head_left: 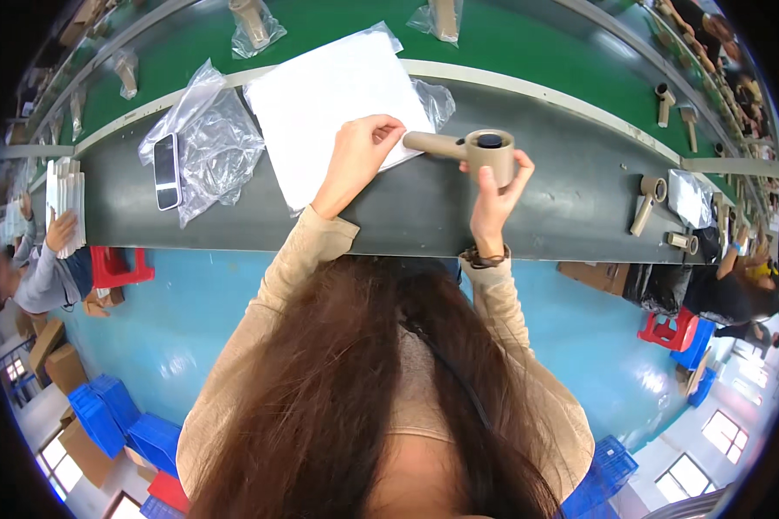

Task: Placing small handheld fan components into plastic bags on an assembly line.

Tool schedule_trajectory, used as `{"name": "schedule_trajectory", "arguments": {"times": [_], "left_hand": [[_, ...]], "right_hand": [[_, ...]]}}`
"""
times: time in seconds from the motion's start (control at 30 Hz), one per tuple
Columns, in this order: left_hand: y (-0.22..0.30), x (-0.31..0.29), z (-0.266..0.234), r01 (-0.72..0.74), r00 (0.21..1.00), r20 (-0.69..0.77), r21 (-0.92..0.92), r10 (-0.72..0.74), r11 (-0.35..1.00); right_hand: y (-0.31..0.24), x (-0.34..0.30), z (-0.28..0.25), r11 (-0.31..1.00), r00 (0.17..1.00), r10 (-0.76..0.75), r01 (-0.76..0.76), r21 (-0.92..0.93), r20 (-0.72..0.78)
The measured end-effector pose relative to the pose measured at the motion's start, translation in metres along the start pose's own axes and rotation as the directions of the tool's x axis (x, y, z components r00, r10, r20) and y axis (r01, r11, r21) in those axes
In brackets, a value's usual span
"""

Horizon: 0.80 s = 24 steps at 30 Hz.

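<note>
Two stretches of blue floor [195, 320] show on either side of the person, below one long dark-grey desk [571, 195] that spans the view. Beyond the desk runs a green belt [537, 52], edged by a pale rail [528, 86]. A large white sheet [320, 95] lies aslant on the desk, its far part reaching over the rail and the belt. Just left of it, a crumpled clear plastic bag [221, 143] is spread on the desk. At the near edge on the left, a co-worker holds a white stack [65, 203]. The tan tool [491, 158], with a cylindrical head and a straight handle pointing left, is held above the desk to the right of the white sheet. The right hand [496, 197] is clamped on its head, thumb at the front and fingers around the right side. The left hand [359, 157] is over the sheet, fingers curled and drawn together by the handle's end; whether they grip it, I cannot tell. A phone [167, 171] lies at the bag's left edge. Smallest is a dark bracelet [485, 258] on the right wrist.
</note>
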<state>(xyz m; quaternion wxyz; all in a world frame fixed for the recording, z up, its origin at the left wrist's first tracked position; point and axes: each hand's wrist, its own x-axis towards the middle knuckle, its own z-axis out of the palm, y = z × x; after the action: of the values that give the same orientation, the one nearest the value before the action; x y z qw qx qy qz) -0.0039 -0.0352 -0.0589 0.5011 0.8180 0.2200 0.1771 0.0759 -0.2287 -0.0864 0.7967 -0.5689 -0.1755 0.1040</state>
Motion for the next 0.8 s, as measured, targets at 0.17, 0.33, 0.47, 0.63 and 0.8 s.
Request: {"name": "schedule_trajectory", "arguments": {"times": [0.17, 0.33, 0.47, 0.63, 0.8], "left_hand": [[-0.007, -0.003, -0.003, -0.01, 1.0, 0.011, -0.081, 0.011, 0.997], [-0.015, 0.0, -0.001, 0.036, 0.987, 0.158, -0.419, 0.034, 0.907], [0.008, -0.001, -0.013, 0.037, 0.985, 0.157, -0.574, 0.066, 0.818], [0.034, 0.0, -0.038, -0.111, 0.982, 0.041, -0.657, 0.182, 0.745], [0.045, 0.004, -0.044, -0.156, 0.987, -0.061, -0.567, 0.147, 0.809]], "right_hand": [[0.002, -0.012, 0.011, 0.993, 0.997, -0.052, 0.057, 0.103, -0.053], [0.019, -0.011, 0.034, 0.986, 0.999, 0.031, -0.032, 0.164, 0.008], [0.007, 0.0, 0.053, 0.942, 0.958, -0.263, 0.281, -0.184, 0.117], [-0.018, 0.018, 0.07, 0.738, 0.866, -0.406, 0.499, -0.455, 0.292], [-0.042, 0.028, 0.086, 0.566, 0.824, -0.398, 0.566, -0.599, 0.403]]}}
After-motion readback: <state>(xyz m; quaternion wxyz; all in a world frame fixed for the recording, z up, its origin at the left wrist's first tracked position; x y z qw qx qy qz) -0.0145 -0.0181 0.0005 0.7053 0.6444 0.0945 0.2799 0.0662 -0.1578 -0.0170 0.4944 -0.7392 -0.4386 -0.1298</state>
